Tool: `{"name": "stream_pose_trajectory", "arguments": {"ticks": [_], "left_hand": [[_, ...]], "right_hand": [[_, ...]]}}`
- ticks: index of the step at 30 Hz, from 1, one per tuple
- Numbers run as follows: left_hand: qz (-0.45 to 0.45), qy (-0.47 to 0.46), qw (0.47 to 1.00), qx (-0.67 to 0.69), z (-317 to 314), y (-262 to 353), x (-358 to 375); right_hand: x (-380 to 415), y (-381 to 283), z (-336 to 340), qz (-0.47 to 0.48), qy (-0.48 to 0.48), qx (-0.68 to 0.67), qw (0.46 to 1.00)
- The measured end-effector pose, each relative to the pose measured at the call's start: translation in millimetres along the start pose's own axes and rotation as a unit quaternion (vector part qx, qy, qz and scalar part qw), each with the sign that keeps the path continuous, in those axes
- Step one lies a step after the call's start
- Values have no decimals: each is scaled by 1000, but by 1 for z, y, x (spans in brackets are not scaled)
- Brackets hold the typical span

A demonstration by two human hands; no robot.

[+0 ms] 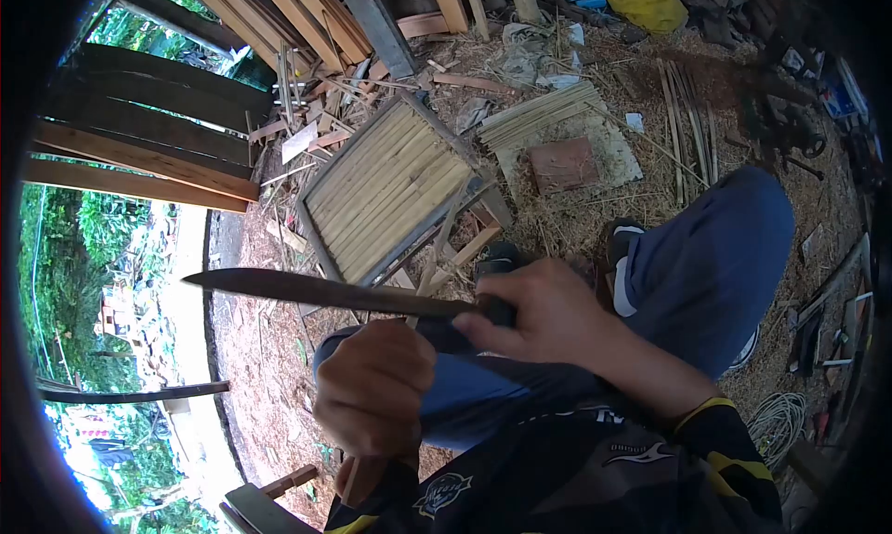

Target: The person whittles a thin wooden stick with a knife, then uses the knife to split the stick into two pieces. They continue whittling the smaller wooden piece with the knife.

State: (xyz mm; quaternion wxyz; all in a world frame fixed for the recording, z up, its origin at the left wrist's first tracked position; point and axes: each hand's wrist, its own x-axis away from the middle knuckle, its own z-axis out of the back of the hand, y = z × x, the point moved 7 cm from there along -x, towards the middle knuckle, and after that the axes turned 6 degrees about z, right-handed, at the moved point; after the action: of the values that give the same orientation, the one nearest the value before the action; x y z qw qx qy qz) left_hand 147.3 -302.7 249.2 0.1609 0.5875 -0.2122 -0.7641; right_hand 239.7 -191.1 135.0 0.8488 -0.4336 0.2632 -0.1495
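My right hand (pixel 539 313) is closed around the handle of a long knife (pixel 325 295) with a broad, dark, pointed blade. The blade lies nearly level across the view, tip to the left, just above my left fist. My left hand (pixel 374 385) is clenched on a thin wooden strip (pixel 356 481), whose pale end shows below the fist. The strip's upper end, by the blade, is mostly hidden. Both hands are in front of my lap, over my bent legs (pixel 715 255).
A framed bamboo-slat panel (pixel 390 185) lies ahead on the shaving-strewn ground. Beyond its right side are a bundle of thin strips (pixel 544 116) and a reddish block (pixel 564 166). Planks (pixel 316 18) lean at the back. Coiled cord (pixel 779 421) sits at right.
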Motion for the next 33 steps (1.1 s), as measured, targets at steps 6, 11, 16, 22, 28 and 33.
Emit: {"name": "stream_pose_trajectory", "arguments": {"ticks": [6,11,16,22,28,33], "left_hand": [[110,222,963,-107,4,8,23],[8,286,947,-147,-5,8,37],[7,304,943,-134,8,5,16],[-16,284,958,25,52,-13,-18],[99,268,948,139,103,-50,-63],[198,297,933,38,128,-76,-96]], "right_hand": [[-4,12,0,-47,21,50,997],[2,22,-12,-105,11,-47,993],[-4,16,-16,-156,6,-127,980],[-36,0,3,-151,-1,-83,985],[-76,23,1,-134,3,-184,974],[-93,25,10,-275,-67,-435,855]]}}
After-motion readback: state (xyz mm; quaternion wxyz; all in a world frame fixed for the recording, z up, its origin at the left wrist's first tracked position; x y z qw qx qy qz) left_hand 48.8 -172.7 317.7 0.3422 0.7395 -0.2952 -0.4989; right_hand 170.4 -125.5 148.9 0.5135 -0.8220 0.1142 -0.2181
